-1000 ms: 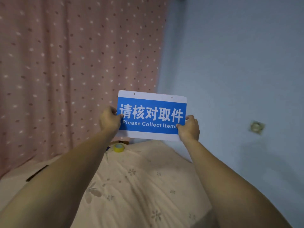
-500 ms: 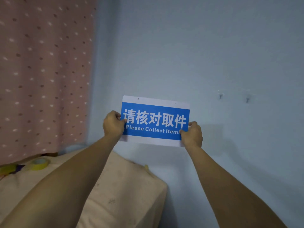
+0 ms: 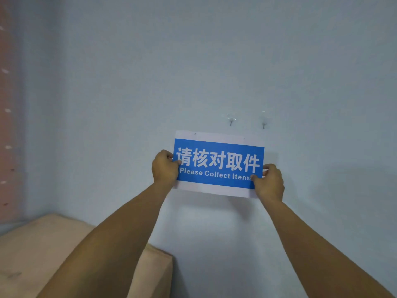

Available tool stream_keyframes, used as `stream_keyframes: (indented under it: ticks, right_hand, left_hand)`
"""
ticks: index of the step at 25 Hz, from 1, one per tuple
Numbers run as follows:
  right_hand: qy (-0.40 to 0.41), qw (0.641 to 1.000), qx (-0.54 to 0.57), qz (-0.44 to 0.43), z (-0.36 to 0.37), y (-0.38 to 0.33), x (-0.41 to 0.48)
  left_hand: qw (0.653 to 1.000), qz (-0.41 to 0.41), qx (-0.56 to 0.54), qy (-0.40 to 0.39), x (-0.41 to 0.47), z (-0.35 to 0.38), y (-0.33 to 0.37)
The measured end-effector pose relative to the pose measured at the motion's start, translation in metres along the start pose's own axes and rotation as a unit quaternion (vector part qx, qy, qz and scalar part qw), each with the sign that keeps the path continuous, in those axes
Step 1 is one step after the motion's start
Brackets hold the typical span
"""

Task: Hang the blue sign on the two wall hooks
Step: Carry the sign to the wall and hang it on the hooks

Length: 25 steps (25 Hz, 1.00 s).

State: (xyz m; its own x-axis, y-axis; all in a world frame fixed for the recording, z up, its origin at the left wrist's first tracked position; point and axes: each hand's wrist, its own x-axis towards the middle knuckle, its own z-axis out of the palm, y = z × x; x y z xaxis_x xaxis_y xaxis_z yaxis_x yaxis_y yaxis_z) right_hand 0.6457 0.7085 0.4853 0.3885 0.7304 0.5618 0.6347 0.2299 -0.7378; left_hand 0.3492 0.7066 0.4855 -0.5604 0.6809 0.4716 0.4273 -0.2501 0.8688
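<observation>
Two bare forearms rise from the lower edge of the view toward a pale blue wall (image 3: pixel 214 61), passing over a cushioned, peach-coloured surface (image 3: pixel 43 254) at lower left. Left hand (image 3: pixel 164 168) and right hand (image 3: pixel 269 183) are each closed on one short end of the blue sign (image 3: pixel 219 165), the thumbs lying over its printed face and the remaining fingers hidden behind it; the sign is thus clamped at both ends and carried clear of any support. Its long axis runs nearly level, dipping slightly toward the right, and the lettering faces the camera. Along the white upper margin two small hanging holes are visible, a left hole (image 3: pixel 195 134) and a fainter right hole (image 3: pixel 244 138). Beyond the sign, two wall hooks are fixed side by side, a left hook (image 3: pixel 231 121) and a right hook (image 3: pixel 264 124). Both hooks lie just above the upper margin and toward its right half, so that each stands up and to the right of the hole it is presumably meant to receive; the right hook sits roughly over the sign's right corner, nearer the right hand. As judged from this arrangement, the coming move calls for a shift of the whole sign rightward and upward, held level, before the holes can be lowered onto the hooks. Whether hole spacing matches hook spacing cannot be settled from this view. A pink curtain (image 3: pixel 6 125) borders the far left edge.
</observation>
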Motion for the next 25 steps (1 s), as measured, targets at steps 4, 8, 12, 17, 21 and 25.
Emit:
stream_keyframes:
  ticks: [4, 8, 12, 17, 21, 25]
  right_hand:
    - [0.035, 0.999, -0.022, 0.020, 0.000, 0.029, 0.038]
    - [0.075, 0.997, -0.023, 0.026, 0.009, 0.042, 0.072]
    - [0.103, 0.993, -0.026, 0.046, 0.012, 0.049, 0.106]
    - [0.121, 0.992, -0.035, 0.032, 0.020, 0.059, 0.149]
    - [0.113, 0.993, -0.028, 0.030, 0.029, 0.066, 0.176]
    - [0.119, 0.993, -0.008, 0.016, 0.038, 0.072, 0.193]
  left_hand:
    - [0.999, 0.014, -0.011, -0.042, 0.023, 0.063, 0.006]
    - [0.997, 0.035, -0.015, -0.069, 0.062, 0.120, 0.007]
    - [0.995, 0.044, -0.037, -0.087, 0.093, 0.169, 0.015]
    - [0.992, 0.042, -0.063, -0.102, 0.119, 0.214, 0.020]
    - [0.991, 0.039, -0.070, -0.104, 0.133, 0.237, 0.020]
    - [0.991, 0.034, -0.077, -0.102, 0.147, 0.255, 0.019]
